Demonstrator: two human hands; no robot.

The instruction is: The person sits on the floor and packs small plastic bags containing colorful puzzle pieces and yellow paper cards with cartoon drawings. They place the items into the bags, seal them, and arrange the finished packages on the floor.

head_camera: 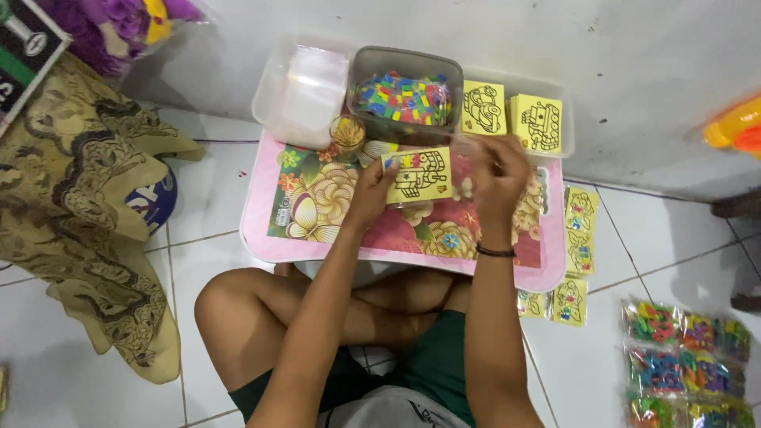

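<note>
bins (405,99) beyond held card (418,173)

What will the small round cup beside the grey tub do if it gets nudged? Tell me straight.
The small clear cup looks light and thin, so it would probably slide or tip easily. It stands upright at the pink tray table's back edge, close to the grey tub, which might stop it. Its contents could spill.

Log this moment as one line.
left hand: holds yellow card | right hand: at card's right edge | over pink tray
</note>
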